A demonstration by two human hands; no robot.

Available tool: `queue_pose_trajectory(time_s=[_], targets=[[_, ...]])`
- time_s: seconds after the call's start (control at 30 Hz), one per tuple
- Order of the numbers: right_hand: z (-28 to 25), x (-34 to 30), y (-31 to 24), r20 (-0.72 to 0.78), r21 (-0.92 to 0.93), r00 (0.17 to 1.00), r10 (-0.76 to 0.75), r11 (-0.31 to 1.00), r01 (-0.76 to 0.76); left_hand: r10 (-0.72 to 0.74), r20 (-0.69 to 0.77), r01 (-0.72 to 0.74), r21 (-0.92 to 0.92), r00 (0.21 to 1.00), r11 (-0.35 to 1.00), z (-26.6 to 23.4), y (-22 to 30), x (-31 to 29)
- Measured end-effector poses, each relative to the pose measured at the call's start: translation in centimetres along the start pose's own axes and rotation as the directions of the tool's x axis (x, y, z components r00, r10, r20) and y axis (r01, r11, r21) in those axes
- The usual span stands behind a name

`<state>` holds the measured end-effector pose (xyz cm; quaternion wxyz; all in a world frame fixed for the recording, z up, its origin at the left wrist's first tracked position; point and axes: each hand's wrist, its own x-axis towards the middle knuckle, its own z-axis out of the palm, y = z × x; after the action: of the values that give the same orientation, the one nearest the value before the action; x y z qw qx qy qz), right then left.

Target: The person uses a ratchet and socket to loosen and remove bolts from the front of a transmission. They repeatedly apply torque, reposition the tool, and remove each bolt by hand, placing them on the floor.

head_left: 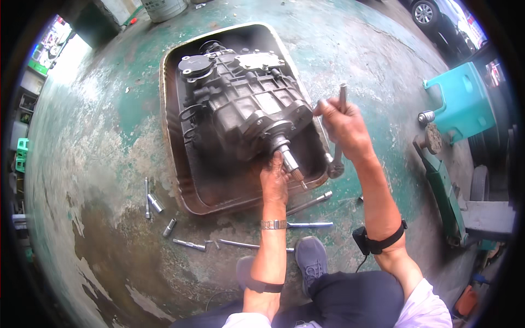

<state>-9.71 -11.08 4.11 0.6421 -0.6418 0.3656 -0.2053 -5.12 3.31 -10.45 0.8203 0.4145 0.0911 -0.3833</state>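
Note:
A grey metal gearbox [246, 95] lies in a deep, worn metal tray [188, 205] on the floor. Its splined input shaft [287, 157] points toward me over the tray's near side. My left hand [274, 177] is closed around this shaft from below, some fingers hidden behind it. Just right of the gearbox's flange, my right hand [347, 126] grips a ratchet wrench [335, 167] by the handle. The wrench's round head hangs down outside the tray's right rim, and the handle end sticks up above my fist.
On the floor at the left lie several sockets [156, 203] and extension bars [188, 244]. More long bars [310, 224] lie near my shoes [310, 262]. At the right stand a turquoise stool [464, 103] and a green metal jack [442, 194]. A white bucket [164, 8] is at the back.

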Motion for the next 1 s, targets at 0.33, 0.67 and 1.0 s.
queue_pose_trajectory(time_s=[0.33,0.67,1.0], targets=[[2.4,2.4,5.2,0.043,-0.674,0.988,0.149,0.734,-0.081,-0.076,0.021,0.075,0.038,0.997,0.996,-0.4,-0.2,0.5],[3.2,2.1,4.5,0.068,-0.705,0.987,0.144,0.707,-0.055,-0.072,0.028,0.072,0.009,0.997,0.997,0.1,0.7,-0.3],[3.2,2.0,4.0,0.019,-0.58,0.971,0.239,0.794,-0.184,-0.028,0.003,0.028,0.082,1.0,0.996,-0.5,-0.2,0.3]])
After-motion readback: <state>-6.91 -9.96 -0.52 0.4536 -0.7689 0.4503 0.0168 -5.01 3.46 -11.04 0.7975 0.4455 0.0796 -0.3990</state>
